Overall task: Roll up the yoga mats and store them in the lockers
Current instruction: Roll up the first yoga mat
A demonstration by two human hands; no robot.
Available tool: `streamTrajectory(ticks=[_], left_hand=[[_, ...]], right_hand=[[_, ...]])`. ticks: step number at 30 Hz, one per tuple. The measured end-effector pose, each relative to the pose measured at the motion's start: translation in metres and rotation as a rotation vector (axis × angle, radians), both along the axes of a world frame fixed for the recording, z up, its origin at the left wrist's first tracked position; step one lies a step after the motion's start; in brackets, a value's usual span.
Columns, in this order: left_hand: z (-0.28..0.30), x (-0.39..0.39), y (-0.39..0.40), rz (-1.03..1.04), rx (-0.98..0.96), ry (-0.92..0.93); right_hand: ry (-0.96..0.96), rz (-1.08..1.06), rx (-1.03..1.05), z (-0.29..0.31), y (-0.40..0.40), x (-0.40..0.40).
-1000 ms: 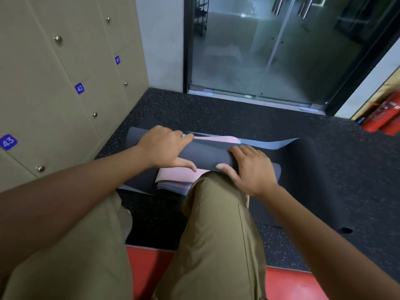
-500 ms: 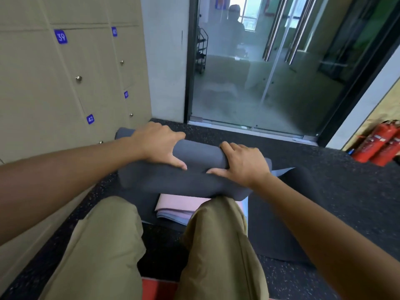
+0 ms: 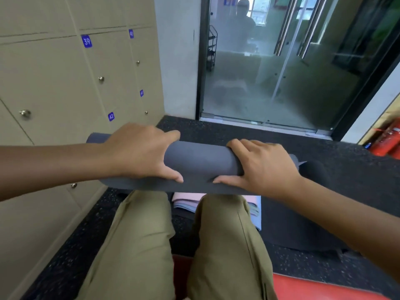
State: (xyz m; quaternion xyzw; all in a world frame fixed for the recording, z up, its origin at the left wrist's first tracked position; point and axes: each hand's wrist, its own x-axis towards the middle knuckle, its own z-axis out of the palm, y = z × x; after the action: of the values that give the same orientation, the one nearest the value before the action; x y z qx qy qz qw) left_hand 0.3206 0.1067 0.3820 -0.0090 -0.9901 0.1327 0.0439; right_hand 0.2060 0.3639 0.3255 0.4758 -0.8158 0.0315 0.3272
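Beige lockers (image 3: 54,87) fill the left wall, their doors closed, with blue number tags and small metal knobs. Ahead stands a glass door (image 3: 281,61) in a dark frame, and black speckled floor (image 3: 357,169) spreads below it. A dark mat (image 3: 292,230) lies flat on that floor to the right, and a folded pink and pale blue stack (image 3: 186,201) shows between the person's khaki-clad knees. The grey rolled yoga mat (image 3: 201,163) is held crosswise above the knees, in the air, its left end near the lockers. The left hand (image 3: 140,152) grips the roll from above, fingers curled over the far side, thumb on the near side. The right hand (image 3: 264,165) grips it the same way, just right of centre. Red fire extinguishers (image 3: 387,139) stand at the far right.
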Motion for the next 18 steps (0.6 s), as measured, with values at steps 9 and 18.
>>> streamTrajectory(ticks=[9, 18], left_hand=[[-0.067, 0.095, 0.017, -0.231, 0.178, -0.012], [-0.117, 0.12, 0.024, -0.21, 0.441, -0.101]], right_hand=[[-0.145, 0.072, 0.095, -0.047, 0.04, 0.106], [-0.336, 0.128, 0.168, -0.075, 0.05, 0.13]])
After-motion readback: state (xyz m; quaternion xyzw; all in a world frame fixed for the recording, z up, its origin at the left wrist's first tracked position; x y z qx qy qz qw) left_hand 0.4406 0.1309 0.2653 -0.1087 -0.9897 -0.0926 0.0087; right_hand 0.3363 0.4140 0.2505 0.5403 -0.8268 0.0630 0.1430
